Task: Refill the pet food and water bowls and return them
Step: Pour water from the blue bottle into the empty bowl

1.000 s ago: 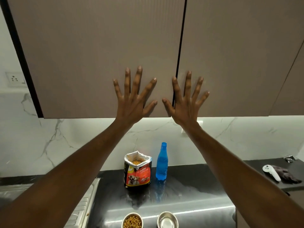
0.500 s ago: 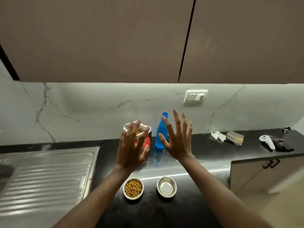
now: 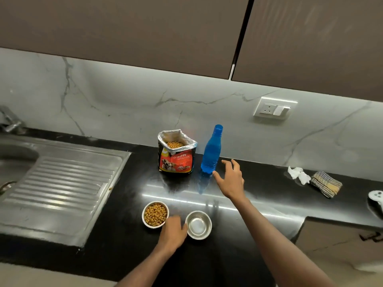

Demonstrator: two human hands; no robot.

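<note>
Bottle (image 3: 211,154) upright, neck leaning slightly right, beside right hand (image 3: 233,180)

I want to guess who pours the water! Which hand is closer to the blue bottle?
Right. The right hand reaches open beside the blue bottle, not touching it. The left hand is down between the two bowls.

Right hand (image 3: 231,180) open beside blue bottle (image 3: 211,152); left hand (image 3: 173,232) between 2 bowls.

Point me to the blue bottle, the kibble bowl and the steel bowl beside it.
blue bottle (image 3: 211,155): head view, middle of its body.
kibble bowl (image 3: 155,214): head view, on the kibble filling it.
steel bowl (image 3: 198,224): head view, on its shiny inner floor.
</note>
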